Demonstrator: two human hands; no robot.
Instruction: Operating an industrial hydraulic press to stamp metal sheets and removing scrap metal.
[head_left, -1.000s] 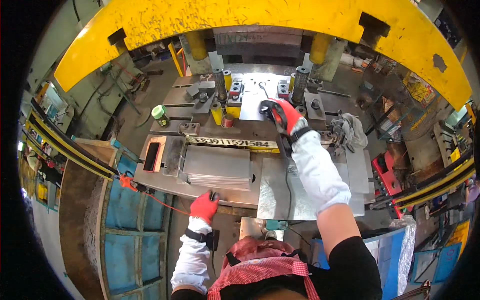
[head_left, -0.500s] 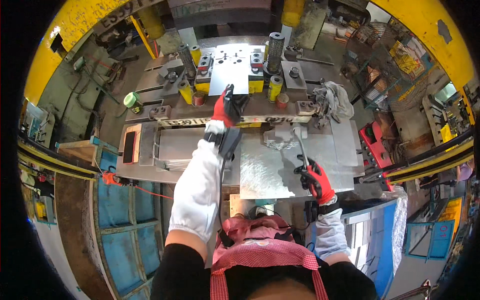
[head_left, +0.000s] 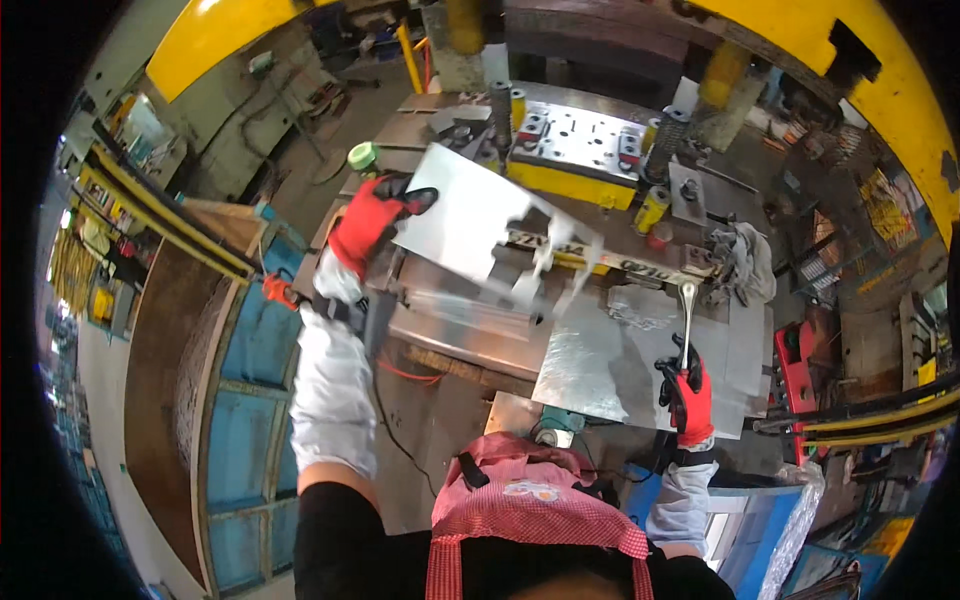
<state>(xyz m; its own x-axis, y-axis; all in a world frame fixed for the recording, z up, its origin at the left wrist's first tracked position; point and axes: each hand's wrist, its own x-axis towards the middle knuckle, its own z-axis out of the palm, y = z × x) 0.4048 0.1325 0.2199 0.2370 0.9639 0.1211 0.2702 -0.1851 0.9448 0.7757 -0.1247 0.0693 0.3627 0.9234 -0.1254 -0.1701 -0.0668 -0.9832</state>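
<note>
My left hand (head_left: 372,222), in a red and black glove, is closed on the edge of a thin metal sheet (head_left: 455,205). The sheet is tilted in front of the press, and its far-right end has cut-out shapes and is smeared by motion. My right hand (head_left: 688,392), gloved alike, grips a slim metal-handled tool (head_left: 688,325) with a round head, held upright over a flat plate (head_left: 590,365). Behind the sheet sits the die block (head_left: 580,135), a pale holed top on a yellow base.
Stacked sheets (head_left: 460,325) lie left of the plate. Grey rags (head_left: 745,262) and a red control box (head_left: 795,375) are at the right. A green-lidded container (head_left: 363,157) stands far left. Guide posts (head_left: 668,140) flank the die. A blue cabinet (head_left: 245,430) stands at the left.
My left hand has pulled the sheet off the die and swung it left and nearer. The view has turned; my right hand still holds the tool over the plate.
</note>
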